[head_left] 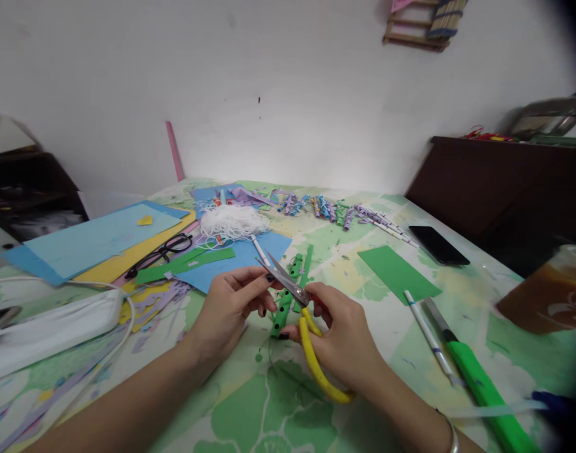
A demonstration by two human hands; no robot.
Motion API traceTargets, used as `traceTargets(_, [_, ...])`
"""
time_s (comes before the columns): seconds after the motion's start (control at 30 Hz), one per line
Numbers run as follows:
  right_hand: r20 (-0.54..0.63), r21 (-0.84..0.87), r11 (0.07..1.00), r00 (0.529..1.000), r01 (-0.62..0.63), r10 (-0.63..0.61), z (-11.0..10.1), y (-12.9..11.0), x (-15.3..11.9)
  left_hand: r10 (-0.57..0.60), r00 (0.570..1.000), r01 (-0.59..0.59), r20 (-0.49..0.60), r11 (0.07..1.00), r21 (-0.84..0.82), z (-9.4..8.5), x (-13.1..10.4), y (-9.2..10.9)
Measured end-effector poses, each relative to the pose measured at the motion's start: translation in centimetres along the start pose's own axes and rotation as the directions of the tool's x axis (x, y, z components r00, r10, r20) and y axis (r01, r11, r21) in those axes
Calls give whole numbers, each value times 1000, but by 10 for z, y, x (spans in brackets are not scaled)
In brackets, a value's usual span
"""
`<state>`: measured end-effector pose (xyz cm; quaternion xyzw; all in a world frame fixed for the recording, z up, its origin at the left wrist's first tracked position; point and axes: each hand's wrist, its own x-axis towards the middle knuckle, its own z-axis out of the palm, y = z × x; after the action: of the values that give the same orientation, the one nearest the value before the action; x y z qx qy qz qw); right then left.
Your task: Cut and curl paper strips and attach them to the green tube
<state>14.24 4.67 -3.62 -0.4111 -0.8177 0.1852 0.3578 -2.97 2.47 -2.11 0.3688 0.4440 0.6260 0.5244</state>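
Observation:
Yellow-handled scissors [311,358] are in my right hand [342,330], whose fingers wrap round the handles near the pivot. Their blades stand apart and point up and left toward my left hand [231,308]. The thumb and forefinger of that left hand are pressed together beside the blades; whatever lies between them is too small to make out. Beneath the scissors and between both hands lies a green paper strip with dark spots or holes [282,308]. A plain narrow green strip [307,270] is just to its right.
White string [234,221], blue paper [266,245] and black glasses [160,255] lie beyond my left hand. Rightward are a green sheet [396,270], a pen [427,333], a green-handled cutter [486,384], a phone [439,245] and a drink cup [547,292]. A white power strip [56,333] lies left.

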Motion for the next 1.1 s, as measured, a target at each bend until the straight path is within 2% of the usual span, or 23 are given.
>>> traceTargets(0.27, [16, -7, 1000, 1000, -9, 9, -1, -1, 0, 25, 999, -26, -30, 999, -42, 1, 0, 2])
traceTargets(0.63, [39, 6, 1000, 999, -29, 29, -1, 1, 1, 110, 992, -105, -63, 991, 78, 1, -1, 4])
traceTargets(1.1, [52, -2, 1000, 998, -20, 20, -2, 1, 1, 140, 987, -134, -74, 988, 83, 1, 0, 4])
